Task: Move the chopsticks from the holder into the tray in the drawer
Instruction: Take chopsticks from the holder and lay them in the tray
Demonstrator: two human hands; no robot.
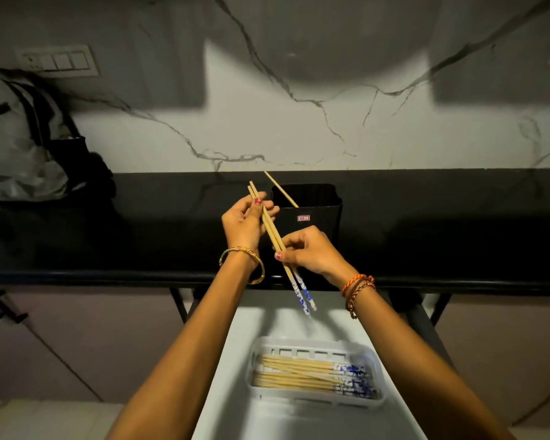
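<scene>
Both hands' fingers pinching chopsticks (pixel 275 236), left hand (pixel 243 222), right hand (pixel 311 250), holder (pixel 315 214) interior too dark to read

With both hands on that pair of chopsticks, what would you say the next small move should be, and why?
Probably lower the pair of blue-patterned wooden chopsticks, held by the left hand and right hand, down into the white slotted plastic tray in the open drawer, where others already lie; one chopstick remains in the black holder.
</scene>
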